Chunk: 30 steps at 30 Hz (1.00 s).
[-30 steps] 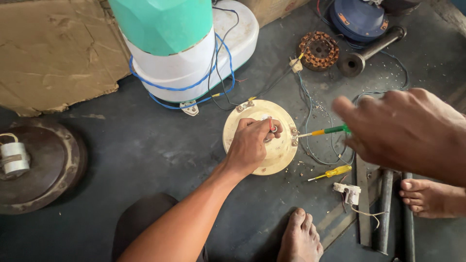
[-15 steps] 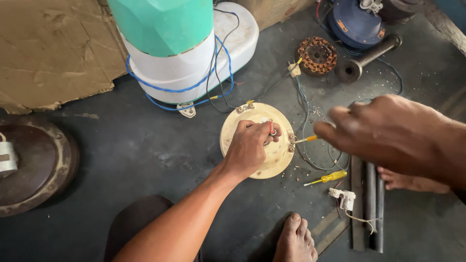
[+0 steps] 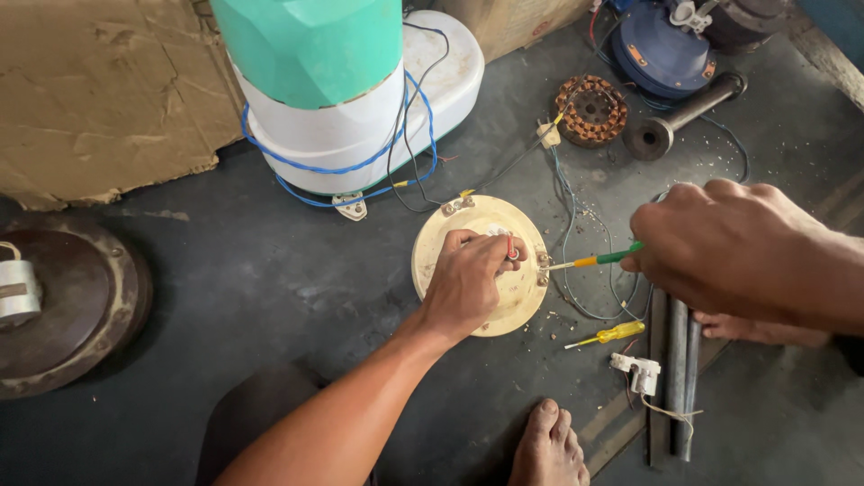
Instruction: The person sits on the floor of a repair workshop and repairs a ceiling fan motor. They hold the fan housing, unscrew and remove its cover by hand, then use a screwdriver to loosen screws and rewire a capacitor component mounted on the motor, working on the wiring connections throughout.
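Landmark: cream round plate (image 3: 517,297) on the dark floor, mid-frame.

Nearest us, below the plate: our bare foot (image 3: 547,447). Just right of it, a small white connector (image 3: 637,373) with loose wires, touching 3 dark metal rods (image 3: 675,360) lying side by side.

Between the connector and the plate: a yellow screwdriver (image 3: 607,334), flat on the floor, untouched.

On the plate: our left hand (image 3: 468,283) presses down on its top face, fingers curled and pinching small red and white wires at the centre.

Right of the plate: our right hand (image 3: 720,247) is clenched around a green-handled screwdriver (image 3: 594,261); its tip meets the plate's right edge at a small bracket.

Left of the plate, well apart: a dark round disc (image 3: 81,306) carrying a white cylinder (image 3: 16,290).

Above the plate: a white tub with a teal top (image 3: 315,54), blue and black wires looped around it. Above right: a copper-wound stator (image 3: 589,110), a dark shaft (image 3: 684,115), a blue motor housing (image 3: 666,49).
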{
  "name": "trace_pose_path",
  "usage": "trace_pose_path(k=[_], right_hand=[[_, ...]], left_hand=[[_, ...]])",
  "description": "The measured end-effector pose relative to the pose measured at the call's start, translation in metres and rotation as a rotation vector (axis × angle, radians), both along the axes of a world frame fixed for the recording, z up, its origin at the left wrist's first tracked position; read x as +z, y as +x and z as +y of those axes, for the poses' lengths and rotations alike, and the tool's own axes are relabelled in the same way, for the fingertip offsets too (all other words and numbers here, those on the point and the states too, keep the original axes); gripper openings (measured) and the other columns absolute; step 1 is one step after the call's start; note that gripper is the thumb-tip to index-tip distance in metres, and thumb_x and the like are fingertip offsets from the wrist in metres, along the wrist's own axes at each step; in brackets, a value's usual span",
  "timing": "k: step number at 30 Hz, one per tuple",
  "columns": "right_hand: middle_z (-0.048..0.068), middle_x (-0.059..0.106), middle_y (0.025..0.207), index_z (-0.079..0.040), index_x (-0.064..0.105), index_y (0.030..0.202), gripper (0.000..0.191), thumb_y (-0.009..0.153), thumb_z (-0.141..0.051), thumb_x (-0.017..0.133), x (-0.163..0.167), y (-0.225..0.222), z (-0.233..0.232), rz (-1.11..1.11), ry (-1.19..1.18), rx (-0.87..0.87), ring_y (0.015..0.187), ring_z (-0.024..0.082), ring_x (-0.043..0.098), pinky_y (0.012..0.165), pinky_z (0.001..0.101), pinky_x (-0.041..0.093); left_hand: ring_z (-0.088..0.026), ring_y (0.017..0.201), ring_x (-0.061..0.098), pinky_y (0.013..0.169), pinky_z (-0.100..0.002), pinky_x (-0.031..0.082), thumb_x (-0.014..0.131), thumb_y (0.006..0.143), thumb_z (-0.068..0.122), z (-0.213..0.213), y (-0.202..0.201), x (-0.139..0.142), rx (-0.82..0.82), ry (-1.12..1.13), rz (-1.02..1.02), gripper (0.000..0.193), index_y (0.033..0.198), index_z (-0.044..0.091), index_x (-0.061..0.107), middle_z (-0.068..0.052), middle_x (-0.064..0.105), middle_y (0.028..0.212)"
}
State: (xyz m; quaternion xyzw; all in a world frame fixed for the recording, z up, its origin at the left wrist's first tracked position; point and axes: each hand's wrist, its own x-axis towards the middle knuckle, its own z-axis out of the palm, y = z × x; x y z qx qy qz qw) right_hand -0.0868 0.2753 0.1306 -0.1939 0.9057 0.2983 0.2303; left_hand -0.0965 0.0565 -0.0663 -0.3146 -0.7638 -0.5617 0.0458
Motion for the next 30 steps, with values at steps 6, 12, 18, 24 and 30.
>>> trace_pose_path(k=[6,12,18,24,30], right_hand=[[0.007,0.064,0.096,-0.007,0.058,0.106,0.055,0.064,-0.040,0.071,-0.004,-0.004,0.006,-0.122,-0.180,0.213,0.086,0.032,0.069,0.069,0.0450,0.056],[0.014,0.058,0.097,0.021,0.040,0.132,0.080,0.091,-0.044,0.064,-0.004,0.001,0.007,-0.381,0.490,0.429,0.088,0.028,0.065,0.075,0.0411,0.056],[-0.001,0.064,0.093,-0.019,0.064,0.099,0.041,0.095,-0.058,0.054,-0.019,-0.016,0.015,-0.275,-0.056,-0.236,0.087,0.015,0.070,0.076,0.0350,0.059],[-0.001,0.060,0.103,-0.019,0.060,0.113,0.033,0.083,-0.033,0.064,-0.019,-0.010,0.021,0.015,-0.051,0.016,0.079,0.019,0.071,0.065,0.0364,0.059],[0.013,0.062,0.080,0.015,0.060,0.094,0.040,0.114,-0.018,0.048,-0.006,-0.008,0.005,-0.342,0.357,0.552,0.076,0.028,0.070,0.062,0.0415,0.056]], left_hand=[[-0.015,0.085,0.074,0.094,-0.035,0.037,0.050,0.095,0.001,-0.001,-0.001,0.002,-0.017,0.013,-0.015,0.020,0.102,0.009,0.066,-0.003,0.077,0.090],[-0.015,0.085,0.073,0.095,-0.037,0.037,0.050,0.098,0.004,-0.001,-0.001,-0.002,-0.008,0.020,-0.020,0.019,0.103,0.009,0.067,-0.003,0.076,0.090],[-0.016,0.091,0.072,0.097,-0.039,0.039,0.059,0.092,0.006,0.000,-0.002,-0.004,0.094,0.035,0.056,0.017,0.106,0.009,0.068,-0.002,0.076,0.092],[-0.021,0.081,0.067,0.091,-0.039,0.038,0.087,0.076,0.027,0.002,-0.004,0.002,0.189,0.007,-0.050,0.032,0.091,0.010,0.064,-0.002,0.071,0.083],[-0.023,0.092,0.064,0.092,-0.042,0.035,0.088,0.073,0.022,0.004,0.000,0.004,0.165,-0.043,-0.033,0.045,0.105,0.010,0.058,-0.002,0.067,0.095]])
